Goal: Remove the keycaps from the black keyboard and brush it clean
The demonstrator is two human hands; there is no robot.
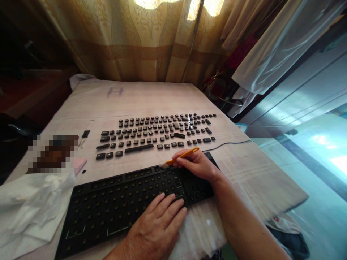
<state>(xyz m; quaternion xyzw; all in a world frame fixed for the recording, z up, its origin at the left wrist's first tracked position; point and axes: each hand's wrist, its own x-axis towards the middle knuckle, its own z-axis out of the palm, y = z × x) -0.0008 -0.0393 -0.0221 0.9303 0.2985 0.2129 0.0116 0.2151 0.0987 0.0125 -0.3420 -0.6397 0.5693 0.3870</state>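
Observation:
A black keyboard (pixel 114 202) with its keycaps off lies slanted across the near part of the table. My left hand (pixel 157 227) rests flat on its lower edge, fingers stretched out. Pinched in my right hand (pixel 196 164) is a small orange-handled brush (pixel 184 154), its pale bristles at the keyboard's top edge. My right palm hides part of the keyboard's number-pad side. Beyond the keyboard, loose black keycaps (pixel 139 147) are laid out in rows, the long space bar among them.
Crumpled white tissue (pixel 38 206) sits left of the keyboard. Farther back are a black binder clip (pixel 86 134), a pink scrap (pixel 79 164) and a blurred-out item. A cable (pixel 230 143) runs right over the cloth-covered table (pixel 151 97). Patterned curtains (pixel 121 47) hang behind.

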